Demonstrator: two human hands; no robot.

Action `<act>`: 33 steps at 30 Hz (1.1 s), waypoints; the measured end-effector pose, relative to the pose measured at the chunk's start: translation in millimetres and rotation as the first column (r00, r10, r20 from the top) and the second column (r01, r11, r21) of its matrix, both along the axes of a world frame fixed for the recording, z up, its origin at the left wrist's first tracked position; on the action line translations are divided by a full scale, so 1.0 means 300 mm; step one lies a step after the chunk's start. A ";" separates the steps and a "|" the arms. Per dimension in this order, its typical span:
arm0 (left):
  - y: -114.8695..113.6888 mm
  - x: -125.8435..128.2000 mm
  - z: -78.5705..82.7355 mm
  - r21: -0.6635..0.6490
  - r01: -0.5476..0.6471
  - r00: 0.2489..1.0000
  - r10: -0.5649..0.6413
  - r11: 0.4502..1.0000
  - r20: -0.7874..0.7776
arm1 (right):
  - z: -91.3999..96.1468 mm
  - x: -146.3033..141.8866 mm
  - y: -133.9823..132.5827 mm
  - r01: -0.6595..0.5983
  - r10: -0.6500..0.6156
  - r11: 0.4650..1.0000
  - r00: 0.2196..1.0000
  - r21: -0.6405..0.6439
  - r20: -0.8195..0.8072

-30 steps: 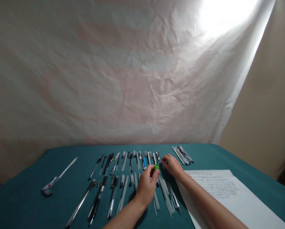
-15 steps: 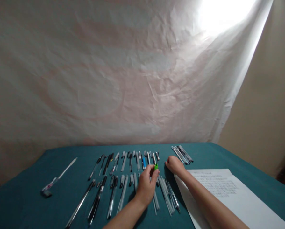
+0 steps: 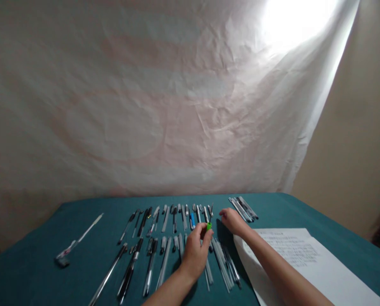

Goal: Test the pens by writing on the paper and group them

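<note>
My left hand [image 3: 195, 250] is closed in a pinch on a small green-tipped pen part [image 3: 209, 225], held upright above the rows of pens [image 3: 151, 250] on the teal table [image 3: 33, 272]. Its thin dark tip points up. My right hand [image 3: 231, 221] hovers just to the right of it, fingers curled toward the green part, with nothing I can make out in them. Both forearms reach in from the bottom edge.
A printed white sheet [image 3: 307, 263] lies at the right of the table. A small bundle of pens [image 3: 243, 208] sits at the far right back. A white lanyard-like strip [image 3: 77, 242] lies at the left. A crumpled white cloth backdrop [image 3: 145, 106] hangs behind.
My right hand drew slightly away from the green part, then stayed near it. My left hand kept its pinch, barely shifting.
</note>
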State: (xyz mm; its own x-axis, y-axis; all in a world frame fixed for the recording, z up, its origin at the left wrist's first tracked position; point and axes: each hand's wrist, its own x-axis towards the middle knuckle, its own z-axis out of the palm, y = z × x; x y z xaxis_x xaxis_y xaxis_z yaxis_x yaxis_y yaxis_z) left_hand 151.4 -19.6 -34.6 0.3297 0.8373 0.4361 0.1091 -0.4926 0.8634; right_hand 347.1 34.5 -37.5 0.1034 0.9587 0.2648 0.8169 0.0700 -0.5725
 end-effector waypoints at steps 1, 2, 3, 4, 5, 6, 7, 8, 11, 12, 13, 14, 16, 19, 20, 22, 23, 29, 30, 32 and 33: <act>0.001 0.000 0.000 0.000 0.003 1.000 -0.003 1.000 0.000 | 0.022 0.002 -0.001 -0.026 0.027 0.999 0.998 0.022 -0.049; 0.001 0.001 -0.001 0.000 0.005 1.000 -0.005 1.000 0.000 | 0.048 0.003 -0.003 -0.050 0.055 0.998 0.993 0.044 -0.102; 0.002 0.002 -0.001 0.000 0.007 1.000 -0.007 1.000 0.000 | 0.076 0.003 -0.007 -0.072 0.081 0.995 0.985 0.065 -0.152; 0.002 0.003 -0.002 0.000 0.008 1.000 -0.008 1.000 0.000 | 0.105 0.000 -0.014 -0.089 0.103 0.993 0.976 0.084 -0.191; 0.003 0.003 -0.002 0.000 0.009 1.000 -0.009 1.000 0.000 | 0.134 -0.005 -0.023 -0.108 0.130 0.989 0.962 0.105 -0.239; 0.003 0.004 -0.002 0.001 0.009 1.000 -0.009 1.000 0.000 | 0.162 -0.013 -0.034 -0.131 0.165 0.983 0.937 0.129 -0.308; 0.002 0.005 -0.002 0.002 0.009 1.000 -0.009 1.000 0.000 | 0.187 -0.023 -0.047 -0.157 0.208 0.975 0.893 0.155 -0.400; 0.001 0.005 -0.002 0.003 0.010 1.000 -0.010 1.000 0.000 | 0.210 -0.034 -0.062 -0.183 0.251 0.966 0.826 0.181 -0.504; -0.002 0.005 0.000 0.007 0.011 1.000 -0.011 1.000 -0.004 | 0.258 -0.076 -0.104 -0.239 0.324 0.945 0.565 0.226 -0.759; -0.003 0.005 0.001 0.007 0.011 1.000 -0.011 1.000 -0.005 | 0.268 -0.089 -0.115 -0.248 0.321 0.943 0.515 0.221 -0.795; -0.003 0.004 0.001 0.008 0.009 1.000 -0.009 1.000 -0.006 | 0.274 -0.100 -0.123 -0.254 0.314 0.944 0.482 0.213 -0.818; -0.003 0.004 0.000 0.008 0.008 1.000 -0.008 1.000 -0.007 | 0.278 -0.110 -0.128 -0.259 0.307 0.944 0.458 0.205 -0.834; -0.003 0.003 -0.001 0.008 0.005 1.000 -0.005 1.000 -0.010 | 0.279 -0.121 -0.132 -0.265 0.296 0.944 0.426 0.195 -0.855; -0.001 0.005 -0.004 0.010 0.004 1.000 -0.003 1.000 -0.012 | 0.271 -0.123 -0.126 -0.264 0.287 0.946 0.407 0.190 -0.867; -0.001 0.005 -0.004 0.011 0.004 1.000 -0.004 1.000 -0.012 | 0.268 -0.121 -0.124 -0.262 0.284 0.947 0.407 0.187 -0.868; -0.001 0.007 -0.004 0.012 0.004 1.000 -0.004 1.000 -0.012 | 0.263 -0.117 -0.121 -0.263 0.278 0.948 0.410 0.179 -0.869; -0.002 0.007 -0.003 0.013 0.005 1.000 -0.004 1.000 -0.012 | 0.262 -0.116 -0.121 -0.265 0.275 0.948 0.409 0.176 -0.870; -0.005 0.005 0.003 0.012 0.000 1.000 0.000 1.000 -0.014 | 0.251 -0.118 -0.120 -0.297 0.267 0.943 0.397 0.152 -0.878; -0.006 0.004 0.003 0.012 -0.001 1.000 0.001 1.000 -0.014 | 0.247 -0.118 -0.120 -0.304 0.264 0.941 0.392 0.147 -0.881; -0.006 0.003 0.004 0.014 -0.004 1.000 0.004 1.000 -0.014 | 0.240 -0.119 -0.119 -0.320 0.260 0.937 0.372 0.140 -0.891; -0.005 0.003 0.004 0.015 -0.005 1.000 0.006 1.000 -0.015 | 0.237 -0.120 -0.119 -0.331 0.260 0.934 0.362 0.138 -0.895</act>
State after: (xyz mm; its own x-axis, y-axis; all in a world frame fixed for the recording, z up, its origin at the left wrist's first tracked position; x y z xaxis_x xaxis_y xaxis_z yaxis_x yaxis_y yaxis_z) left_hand 152.3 -21.2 -33.5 0.3316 0.8327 0.4435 0.1247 -0.5046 0.8543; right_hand 311.2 -1.2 33.5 -0.0488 0.9872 0.1517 -0.2261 0.1370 -0.9644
